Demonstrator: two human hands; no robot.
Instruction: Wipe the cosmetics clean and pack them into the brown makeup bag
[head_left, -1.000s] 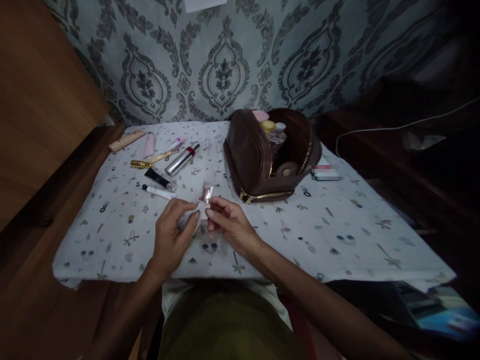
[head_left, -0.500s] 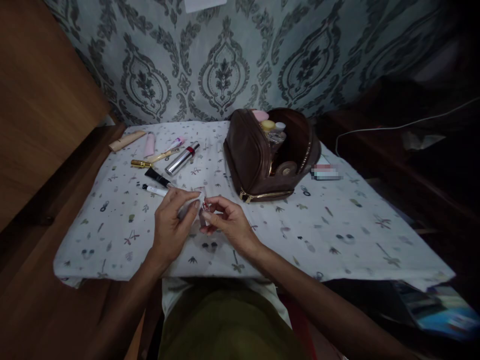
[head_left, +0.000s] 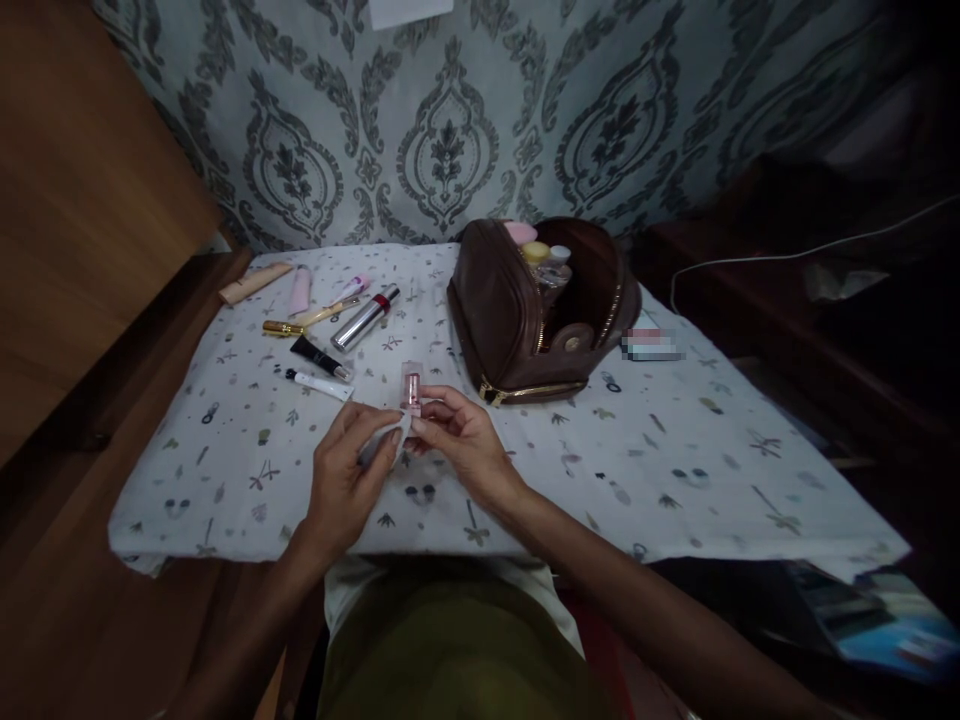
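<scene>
My right hand (head_left: pixel 469 445) pinches the lower end of a small lipstick (head_left: pixel 412 388), which has a clear case and a pinkish metallic core. It stands nearly upright above the cloth. My left hand (head_left: pixel 349 465) is closed on a thin white wipe (head_left: pixel 388 443), whose edge touches or nearly touches the bottom of the lipstick. Beyond my left hand lie a white tube (head_left: pixel 322 384) with a black tip and a black tube (head_left: pixel 319 355). A silver cylinder (head_left: pixel 364 318) with a red band rests farther back.
A brown makeup bag (head_left: pixel 499 310) stands unzipped at the back, with several bottles inside. At the back left are a gold tube (head_left: pixel 283 328), a pink tube (head_left: pixel 300 290), brushes (head_left: pixel 330 310) and a beige pouch (head_left: pixel 255 283). A patterned white cloth (head_left: pixel 637 480) covers the table.
The lipstick has been turned and shifted up, so more of it shows beyond my right fingers. My left hand has drawn slightly down, uncovering the white tube's end.
</scene>
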